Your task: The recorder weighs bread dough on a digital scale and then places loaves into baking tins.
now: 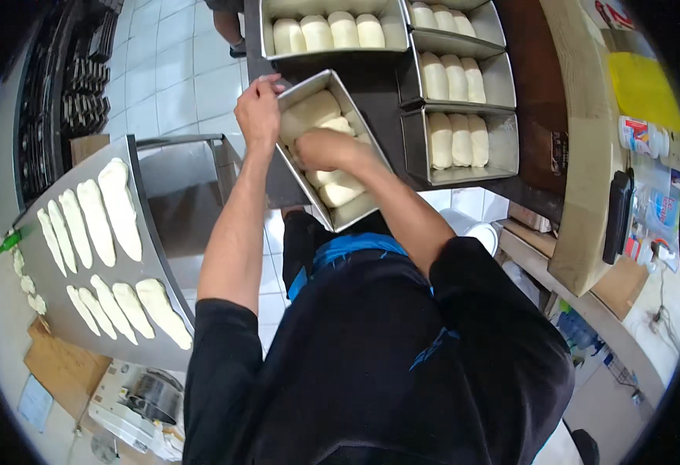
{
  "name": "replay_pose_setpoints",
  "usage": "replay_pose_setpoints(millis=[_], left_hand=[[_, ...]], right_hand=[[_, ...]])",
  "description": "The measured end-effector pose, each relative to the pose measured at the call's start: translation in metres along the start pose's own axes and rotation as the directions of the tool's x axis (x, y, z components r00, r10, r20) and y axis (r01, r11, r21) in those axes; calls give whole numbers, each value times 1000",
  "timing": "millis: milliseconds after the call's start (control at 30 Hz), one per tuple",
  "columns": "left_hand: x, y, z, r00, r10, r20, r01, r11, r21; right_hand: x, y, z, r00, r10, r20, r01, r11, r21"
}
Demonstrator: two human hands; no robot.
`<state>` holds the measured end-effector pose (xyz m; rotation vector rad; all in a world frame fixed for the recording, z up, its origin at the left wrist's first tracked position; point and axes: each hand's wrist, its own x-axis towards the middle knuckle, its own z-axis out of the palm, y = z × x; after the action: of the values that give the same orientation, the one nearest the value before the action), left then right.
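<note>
Black shirt cloth point(340, 356) fills the lower middle, with a blue band point(359, 246) at the waist. Just beyond it, one loaf tin point(365, 198) stands aslant at the near edge of the dark worktop point(371, 77), between the person's two hands. The left hand point(258, 115) is at its left rim, fingers loosely bent; whether they grip the metal I cannot tell. The right hand point(324, 149) reaches inside, fingers curled down against the dough point(309, 114). It hides their tips and part of the filling, so neither their hold nor the number of pieces can be told.

Four more tins stand on the same worktop: one at the far side point(336, 54) with four dough rolls point(342, 29), and three stacked in a column at the right point(503, 151), seemingly with three rolls point(459, 139) apiece, though the farthest is cut by the frame.

At the left, a steel worktop point(158, 252) carries ten flat dough strips point(120, 209) in two rows of five, with small dough scraps point(27, 284) by its outer edge.

White tiles point(173, 74) cover the floor. A rack point(86, 97) of dark trays stands at the far left, another person's leg point(230, 29) shows at the top, a white machine point(127, 411) sits lower left, and a white bucket point(481, 234) is at the right.
</note>
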<state>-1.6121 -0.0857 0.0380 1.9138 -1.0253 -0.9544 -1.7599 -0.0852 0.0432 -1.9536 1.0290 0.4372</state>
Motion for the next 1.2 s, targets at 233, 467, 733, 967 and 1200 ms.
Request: replay_pose_setpoints(millis=[233, 467, 733, 967, 1200], left_hand=[[10, 7, 0, 998, 62, 10, -63, 998, 31], [-10, 3, 3, 999, -54, -2, 54, 998, -15], [-3, 2, 4, 999, -37, 12, 37, 999, -1], [3, 4, 1, 997, -80, 13, 80, 996, -35], [5, -5, 13, 1000, -13, -4, 13, 999, 30]], right_hand=[[-10, 14, 15, 971, -57, -234, 31, 993, -115], [-17, 19, 28, 916, -189, -355, 88, 955, -282], [23, -10, -2, 999, 5, 44, 9, 954, -299], [11, -16, -4, 1000, 8, 2, -7, 950, -313], [28, -11, -33, 997, 23, -80, -46, 951, -305]])
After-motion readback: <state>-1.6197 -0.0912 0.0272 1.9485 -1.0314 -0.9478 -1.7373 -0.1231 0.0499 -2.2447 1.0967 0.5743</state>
